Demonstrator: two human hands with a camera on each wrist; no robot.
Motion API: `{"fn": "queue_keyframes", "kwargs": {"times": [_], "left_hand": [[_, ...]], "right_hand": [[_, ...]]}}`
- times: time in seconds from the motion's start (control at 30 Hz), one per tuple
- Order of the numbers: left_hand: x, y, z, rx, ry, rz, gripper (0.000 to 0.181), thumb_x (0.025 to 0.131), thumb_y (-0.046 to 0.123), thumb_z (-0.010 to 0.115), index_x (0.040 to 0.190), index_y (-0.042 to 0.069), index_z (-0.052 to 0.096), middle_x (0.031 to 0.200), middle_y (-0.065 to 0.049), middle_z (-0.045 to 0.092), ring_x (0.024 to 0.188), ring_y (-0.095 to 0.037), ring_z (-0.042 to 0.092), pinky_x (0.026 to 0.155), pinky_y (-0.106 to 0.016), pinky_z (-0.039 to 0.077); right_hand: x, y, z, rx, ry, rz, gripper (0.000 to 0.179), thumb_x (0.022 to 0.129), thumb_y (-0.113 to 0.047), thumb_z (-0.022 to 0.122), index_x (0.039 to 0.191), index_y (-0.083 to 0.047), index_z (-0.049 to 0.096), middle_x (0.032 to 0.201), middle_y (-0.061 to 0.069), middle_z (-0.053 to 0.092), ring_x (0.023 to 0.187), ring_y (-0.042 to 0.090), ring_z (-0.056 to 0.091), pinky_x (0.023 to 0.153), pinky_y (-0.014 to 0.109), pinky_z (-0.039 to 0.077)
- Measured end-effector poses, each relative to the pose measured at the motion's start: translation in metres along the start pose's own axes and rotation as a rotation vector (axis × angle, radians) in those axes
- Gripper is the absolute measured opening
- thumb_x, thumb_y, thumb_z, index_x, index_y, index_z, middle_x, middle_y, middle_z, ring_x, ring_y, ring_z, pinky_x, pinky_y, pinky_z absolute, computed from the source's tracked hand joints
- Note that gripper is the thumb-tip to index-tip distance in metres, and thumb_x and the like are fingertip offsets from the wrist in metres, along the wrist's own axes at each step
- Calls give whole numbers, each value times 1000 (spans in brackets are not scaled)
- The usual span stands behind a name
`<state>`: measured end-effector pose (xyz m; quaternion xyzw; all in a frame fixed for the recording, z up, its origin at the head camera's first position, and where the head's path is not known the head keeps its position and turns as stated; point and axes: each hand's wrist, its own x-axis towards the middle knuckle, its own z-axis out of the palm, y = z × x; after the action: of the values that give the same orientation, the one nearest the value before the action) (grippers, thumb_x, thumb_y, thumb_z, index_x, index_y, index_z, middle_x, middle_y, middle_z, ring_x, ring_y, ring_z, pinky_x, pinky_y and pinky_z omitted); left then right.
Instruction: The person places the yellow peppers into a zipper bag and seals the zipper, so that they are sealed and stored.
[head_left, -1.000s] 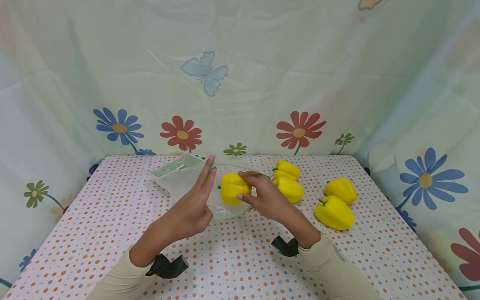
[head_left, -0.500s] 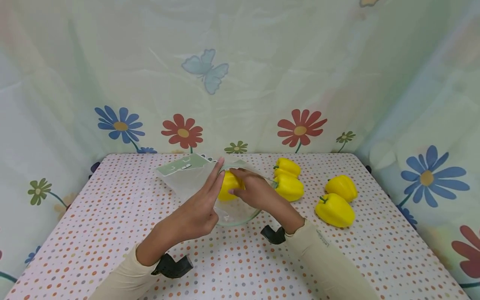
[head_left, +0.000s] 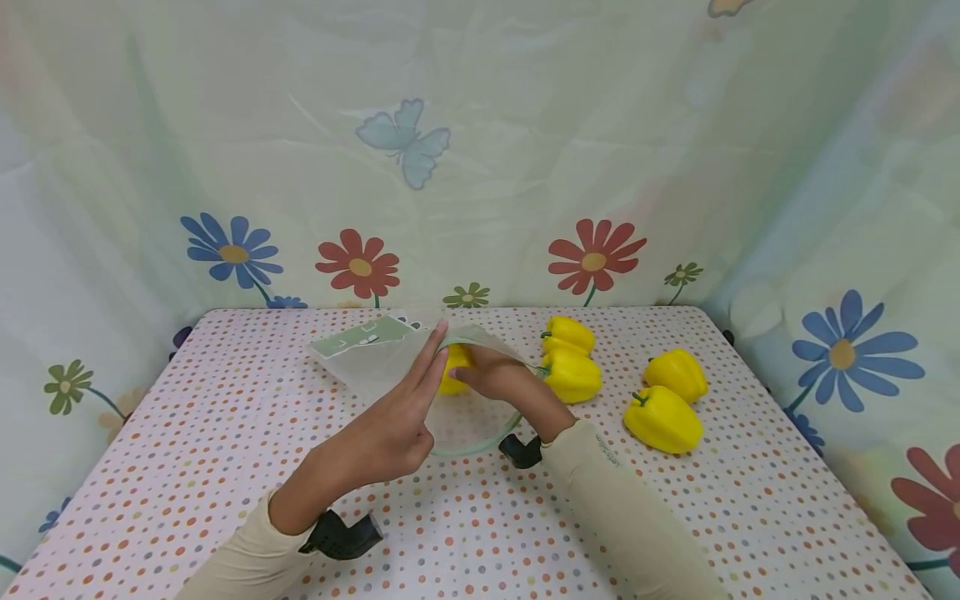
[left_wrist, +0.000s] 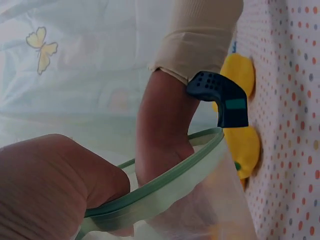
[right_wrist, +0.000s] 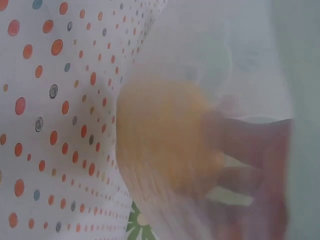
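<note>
A clear plastic bag with a green rim (left_wrist: 165, 186) and a green printed panel (head_left: 365, 337) stands with its mouth toward me. My left hand (head_left: 386, 421) is at the mouth's left side, index and middle fingers straight, and its thumb reaches inside the rim in the left wrist view. Through the mouth goes my right hand (head_left: 495, 372), which grips a yellow bell pepper (head_left: 452, 371) inside the bag. In the right wrist view the pepper (right_wrist: 162, 135) shows hazily through the plastic, with fingers (right_wrist: 245, 142) against its side.
Two yellow bell peppers (head_left: 572, 375) lie close to the bag's right side, and two more (head_left: 663, 419) sit farther right. The polka-dot tablecloth (head_left: 450, 533) covers the table, with a flowered curtain (head_left: 480, 167) behind. Each wrist carries a black camera mount (head_left: 341, 536).
My right hand has carried the yellow bell pepper left and deeper into the bag, so the bag's rim now covers part of the hand. My left hand has shifted slightly rightward.
</note>
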<state>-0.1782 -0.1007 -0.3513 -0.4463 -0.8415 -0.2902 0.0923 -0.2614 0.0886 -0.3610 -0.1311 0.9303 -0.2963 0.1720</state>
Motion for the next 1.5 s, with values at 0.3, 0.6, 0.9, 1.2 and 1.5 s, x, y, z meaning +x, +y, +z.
{"fn": "queue_keyframes", "kwargs": {"times": [0.3,0.6,0.9,1.2,1.5], "left_hand": [[0,-3,0,-16,-9,-24,104,68,-21,50,154,-1,-6,160,-4,-20,145,-23,15,66,-20,45],[-2,-8,-3,-84,-17,-106,108,70,-20,58,155,3,-5,160,2,-23,145,-18,14,47,-20,40],[-3,-10,-3,-77,-22,-103,106,70,-20,57,154,1,-3,160,1,-23,145,-25,17,47,-20,40],[-4,-9,-10,-51,-47,-98,103,71,-18,55,154,0,-3,160,-2,-22,145,-20,15,47,-19,38],[-4,-6,-19,-62,-47,-105,100,72,-19,55,153,-3,-1,159,-2,-23,147,-21,8,62,-17,49]], "right_hand": [[11,-1,8,-51,-6,-4,56,97,-29,59,147,-12,42,126,4,55,107,22,50,97,41,42],[0,-4,6,-48,44,-160,55,97,-22,59,148,-11,41,151,7,39,135,25,38,108,45,33],[-16,-7,1,-51,81,-378,50,97,-19,59,144,-7,48,144,9,49,125,26,51,105,44,38],[-39,-7,-4,15,41,-521,43,95,-19,62,135,-5,57,134,5,58,126,22,52,100,41,44],[-65,15,-9,150,121,-607,37,96,-16,60,130,-2,61,129,5,62,123,19,54,101,39,43]]}}
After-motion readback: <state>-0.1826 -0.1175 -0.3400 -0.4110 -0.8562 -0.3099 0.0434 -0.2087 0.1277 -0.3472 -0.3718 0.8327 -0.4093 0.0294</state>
